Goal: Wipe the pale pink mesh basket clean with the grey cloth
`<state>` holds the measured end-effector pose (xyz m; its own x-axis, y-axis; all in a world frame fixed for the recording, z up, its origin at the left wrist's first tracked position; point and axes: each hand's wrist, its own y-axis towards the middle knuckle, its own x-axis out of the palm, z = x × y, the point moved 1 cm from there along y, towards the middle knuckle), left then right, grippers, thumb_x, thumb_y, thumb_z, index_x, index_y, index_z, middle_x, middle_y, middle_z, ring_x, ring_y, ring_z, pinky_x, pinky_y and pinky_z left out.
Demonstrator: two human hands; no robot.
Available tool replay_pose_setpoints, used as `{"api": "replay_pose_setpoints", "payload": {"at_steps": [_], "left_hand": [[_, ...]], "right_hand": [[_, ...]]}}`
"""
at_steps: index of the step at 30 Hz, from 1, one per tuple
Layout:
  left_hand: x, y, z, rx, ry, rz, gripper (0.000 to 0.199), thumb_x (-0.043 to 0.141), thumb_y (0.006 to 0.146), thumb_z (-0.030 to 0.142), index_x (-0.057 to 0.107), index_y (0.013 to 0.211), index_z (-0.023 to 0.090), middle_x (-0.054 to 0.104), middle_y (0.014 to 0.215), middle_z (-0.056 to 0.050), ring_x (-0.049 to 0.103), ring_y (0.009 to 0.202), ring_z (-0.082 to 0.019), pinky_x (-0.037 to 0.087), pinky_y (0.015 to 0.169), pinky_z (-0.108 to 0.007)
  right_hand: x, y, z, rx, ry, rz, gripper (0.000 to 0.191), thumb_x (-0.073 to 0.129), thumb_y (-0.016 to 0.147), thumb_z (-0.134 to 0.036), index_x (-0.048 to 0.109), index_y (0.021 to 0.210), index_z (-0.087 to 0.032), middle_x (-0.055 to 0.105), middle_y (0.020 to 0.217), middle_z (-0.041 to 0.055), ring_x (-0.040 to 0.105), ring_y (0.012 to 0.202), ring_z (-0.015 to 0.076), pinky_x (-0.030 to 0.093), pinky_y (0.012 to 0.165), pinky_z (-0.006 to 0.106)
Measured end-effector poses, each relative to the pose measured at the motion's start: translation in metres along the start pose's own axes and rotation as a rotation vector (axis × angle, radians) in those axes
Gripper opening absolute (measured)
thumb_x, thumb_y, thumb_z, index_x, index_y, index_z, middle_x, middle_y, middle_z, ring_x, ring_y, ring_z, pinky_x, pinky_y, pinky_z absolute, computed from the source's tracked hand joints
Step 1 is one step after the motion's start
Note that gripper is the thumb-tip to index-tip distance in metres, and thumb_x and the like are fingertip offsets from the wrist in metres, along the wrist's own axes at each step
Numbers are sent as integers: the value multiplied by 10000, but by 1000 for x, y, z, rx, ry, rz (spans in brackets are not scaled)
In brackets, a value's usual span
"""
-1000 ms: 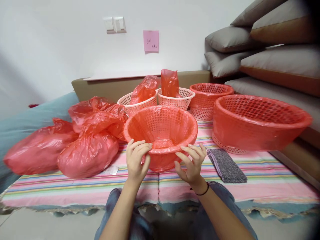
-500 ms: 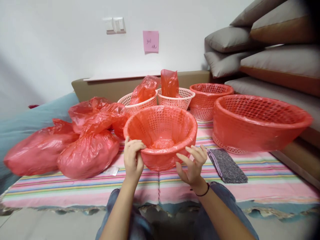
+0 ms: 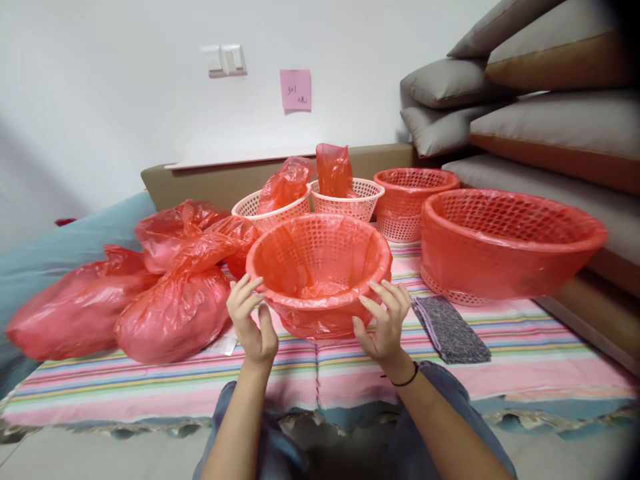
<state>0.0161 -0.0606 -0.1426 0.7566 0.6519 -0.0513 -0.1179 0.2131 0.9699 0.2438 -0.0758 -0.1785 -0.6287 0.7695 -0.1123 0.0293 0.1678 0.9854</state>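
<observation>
A perforated plastic basket (image 3: 325, 303) lined with a red plastic bag stands right in front of me, the bag folded over its rim. My left hand (image 3: 253, 320) is at the basket's front left, fingers spread and fingertips at the rim. At the front right, my right hand (image 3: 384, 320) also has its fingers apart, with the tips against or very near the bag's folded edge. Neither hand grips anything. The bag lies against the inner wall and bunches loosely at the bottom.
Several tied red bags (image 3: 175, 313) lie at left. Behind are two pale pink baskets (image 3: 347, 200) with red bags inside. Two more bag-lined baskets, one large (image 3: 500, 267), stand at right beside a folded grey cloth (image 3: 453, 330). Stacked cushions (image 3: 550, 133) rise at right.
My left hand has let go of the front rim, moved left and spread its fingers. My right hand has barely moved along the rim. The view has shifted slightly.
</observation>
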Motion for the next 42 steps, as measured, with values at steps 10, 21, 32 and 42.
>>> {"api": "replay_pose_setpoints", "payload": {"at_steps": [10,21,32,42], "left_hand": [[21,-1,47,363,171,-331,408,515,950,325,543,1323,160,719,1164,-119,543,1277,-256,228,1196,-494],[31,1,57,379,165,-262,248,654,879,134,672,1119,191,769,946,-33,625,861,-183,467,927,-360],[32,-4,51,362,164,-246,248,562,914,104,674,1106,214,762,903,-31,635,837,-162,440,893,-325],[20,1,38,92,83,-253,220,516,898,73,649,921,246,710,826,13,622,833,-151,330,1090,-410]], "right_hand": [[0,1,-1,-10,-49,-8,199,557,868,-231,564,1067,-224,609,1128,67,524,1149,257,312,1100,547],[-3,1,-2,-31,-65,18,148,546,879,-230,577,1024,-238,552,1095,50,522,1098,234,340,1094,513],[-2,2,-5,-53,-41,-23,216,552,834,-195,646,1018,-259,562,1165,51,514,1148,254,319,1096,551],[-10,7,19,55,-127,63,215,545,852,-160,661,1014,-240,540,1204,77,514,1149,273,349,1059,569]]}}
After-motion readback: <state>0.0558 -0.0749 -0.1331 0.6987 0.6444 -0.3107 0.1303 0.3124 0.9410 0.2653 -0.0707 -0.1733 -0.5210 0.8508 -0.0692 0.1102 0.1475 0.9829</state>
